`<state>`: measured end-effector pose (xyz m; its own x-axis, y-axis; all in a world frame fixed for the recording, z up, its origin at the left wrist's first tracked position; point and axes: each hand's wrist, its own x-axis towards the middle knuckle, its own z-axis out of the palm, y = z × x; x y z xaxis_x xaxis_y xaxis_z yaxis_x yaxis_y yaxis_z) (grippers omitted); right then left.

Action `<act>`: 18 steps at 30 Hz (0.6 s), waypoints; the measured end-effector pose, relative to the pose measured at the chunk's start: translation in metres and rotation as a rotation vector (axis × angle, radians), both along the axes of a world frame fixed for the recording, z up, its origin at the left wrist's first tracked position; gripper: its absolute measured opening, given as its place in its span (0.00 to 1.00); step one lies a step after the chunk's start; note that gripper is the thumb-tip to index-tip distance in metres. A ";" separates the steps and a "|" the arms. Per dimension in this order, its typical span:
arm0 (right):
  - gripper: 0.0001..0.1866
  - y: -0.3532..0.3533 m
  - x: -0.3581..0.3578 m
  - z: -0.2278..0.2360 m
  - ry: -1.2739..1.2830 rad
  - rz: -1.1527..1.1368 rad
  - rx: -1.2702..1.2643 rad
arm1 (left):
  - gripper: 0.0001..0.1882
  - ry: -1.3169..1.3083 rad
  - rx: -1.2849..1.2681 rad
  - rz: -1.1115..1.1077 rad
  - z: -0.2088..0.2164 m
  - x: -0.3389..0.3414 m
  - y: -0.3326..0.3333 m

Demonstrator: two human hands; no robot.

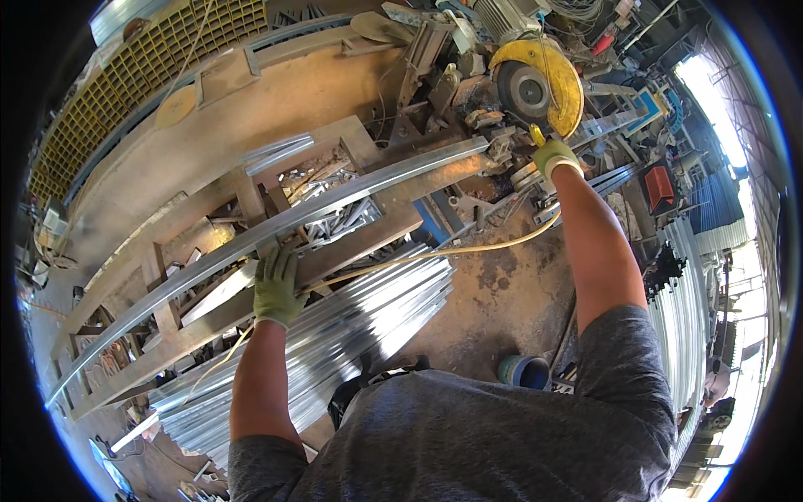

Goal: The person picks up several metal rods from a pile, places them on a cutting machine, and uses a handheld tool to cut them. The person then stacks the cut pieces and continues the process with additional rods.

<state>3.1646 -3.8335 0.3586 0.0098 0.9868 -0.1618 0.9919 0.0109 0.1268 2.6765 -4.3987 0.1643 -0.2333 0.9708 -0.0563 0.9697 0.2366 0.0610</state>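
Note:
A long metal tube runs from the lower left up to the cut-off saw with its yellow guard and round disc. My left hand, in a green glove, lies over the near beam of the steel frame. Its fingers are stretched out, with the tips at the tube's near edge. My right hand, also gloved, is closed round the saw's yellow handle. The tube's far end reaches the clamp area below the disc. Whether the disc touches the tube, I cannot tell.
A stack of shiny metal tubes lies below the frame, close to my body. A yellow hose crosses in front of me. Short metal offcuts fill the frame's opening. A blue bucket stands on the floor; more long tubes lie at right.

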 end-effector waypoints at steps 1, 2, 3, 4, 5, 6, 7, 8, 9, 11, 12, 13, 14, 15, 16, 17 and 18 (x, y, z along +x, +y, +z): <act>0.24 0.006 0.000 -0.003 -0.001 0.018 0.006 | 0.59 -0.003 -0.006 0.000 0.001 0.001 -0.001; 0.24 0.012 0.001 -0.006 -0.017 0.032 0.003 | 0.60 -0.001 0.006 -0.005 0.002 0.002 -0.003; 0.24 0.018 0.000 -0.009 -0.083 0.105 -0.029 | 0.59 -0.009 -0.011 -0.001 0.002 0.003 -0.004; 0.25 0.026 -0.001 -0.011 -0.171 0.177 -0.070 | 0.59 -0.012 -0.010 -0.003 0.003 0.004 -0.005; 0.25 0.032 -0.004 -0.014 -0.230 0.207 -0.086 | 0.59 -0.005 0.014 -0.001 0.004 0.005 -0.007; 0.25 0.037 -0.007 -0.015 -0.162 0.138 -0.072 | 0.59 -0.024 -0.011 0.007 0.004 0.005 -0.007; 0.25 0.039 -0.011 -0.015 -0.140 0.163 -0.080 | 0.59 -0.030 -0.013 0.013 0.004 0.006 -0.008; 0.24 0.040 -0.016 -0.014 -0.143 0.190 -0.074 | 0.58 -0.065 -0.081 0.037 0.004 0.005 -0.008; 0.24 0.038 -0.021 -0.011 -0.176 0.211 -0.098 | 0.58 -0.029 0.015 0.006 0.003 0.005 -0.007; 0.24 0.031 -0.034 -0.003 -0.121 0.134 -0.047 | 0.57 0.002 0.091 -0.019 0.002 0.002 -0.005; 0.24 0.024 -0.037 0.003 -0.087 0.083 -0.027 | 0.57 -0.026 0.077 -0.020 0.001 0.001 -0.005; 0.24 0.017 -0.041 0.007 -0.051 0.037 0.008 | 0.57 -0.036 0.078 -0.020 0.000 0.000 -0.004; 0.25 0.011 -0.046 0.010 -0.081 0.037 -0.011 | 0.56 -0.047 0.079 -0.020 0.000 -0.001 -0.004; 0.25 0.006 -0.051 0.012 -0.087 0.052 -0.029 | 0.57 -0.051 0.080 -0.016 -0.001 -0.001 -0.004; 0.24 0.002 -0.054 0.014 -0.098 0.064 -0.025 | 0.58 -0.056 0.080 -0.012 -0.001 -0.001 -0.004; 0.24 0.001 -0.058 0.014 -0.104 0.087 -0.028 | 0.59 -0.073 0.063 -0.001 -0.001 -0.001 -0.004; 0.24 0.001 -0.060 0.014 -0.110 0.072 -0.016 | 0.58 -0.063 0.083 -0.007 -0.001 -0.001 -0.003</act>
<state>3.1050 -3.8325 0.3722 -0.0428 0.9828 -0.1797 0.9684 0.0850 0.2344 2.6750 -4.4020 0.1632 -0.2249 0.9743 0.0102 0.9650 0.2213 0.1408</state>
